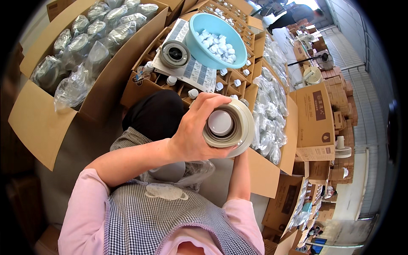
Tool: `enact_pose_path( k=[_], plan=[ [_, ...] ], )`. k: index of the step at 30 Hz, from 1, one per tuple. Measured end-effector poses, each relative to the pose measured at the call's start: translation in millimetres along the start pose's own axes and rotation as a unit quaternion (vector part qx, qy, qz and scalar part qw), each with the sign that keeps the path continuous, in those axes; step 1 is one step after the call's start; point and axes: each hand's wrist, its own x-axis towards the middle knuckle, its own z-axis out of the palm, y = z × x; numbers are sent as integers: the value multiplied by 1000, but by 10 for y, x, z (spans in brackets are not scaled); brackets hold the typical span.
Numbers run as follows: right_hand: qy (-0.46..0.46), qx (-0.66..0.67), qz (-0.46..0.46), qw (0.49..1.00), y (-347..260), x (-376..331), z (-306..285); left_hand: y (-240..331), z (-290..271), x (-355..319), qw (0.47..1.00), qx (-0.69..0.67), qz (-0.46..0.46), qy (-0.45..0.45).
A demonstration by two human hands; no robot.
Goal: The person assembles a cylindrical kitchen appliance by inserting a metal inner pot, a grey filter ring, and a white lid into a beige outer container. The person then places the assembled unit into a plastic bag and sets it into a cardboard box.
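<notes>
Mid-frame, the left hand's grip clasps the beige flask; the right hand's, hidden, cannot be told. Loosened fingers might drop it.

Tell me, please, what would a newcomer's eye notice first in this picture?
Probably the beige round vessel near the centre, gripped by the left hand, with a white disc in its middle. Next comes the light-blue basin above it, near the top, heaped with small white pieces. At upper left, a large open carton full of items in clear plastic also stands out.
</notes>
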Motion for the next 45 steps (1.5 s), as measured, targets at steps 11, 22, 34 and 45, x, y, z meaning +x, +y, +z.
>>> enact_pose_path(
  k=[11,22,34,45],
  plan=[
    [-9,0,-5,1000,149,-206,203,106,-15,28,999,-34,-25,18],
    [-14,-2,-11,1000,161,-399,277,165,-82,54,999,-35,-20,16],
    [-12,-3,-19,1000,228,-723,356,269,-113,79,995,-87,37,-9],
    [-13,-4,-17,1000,259,-803,373,220,42,10,978,-202,18,51]
  ],
)
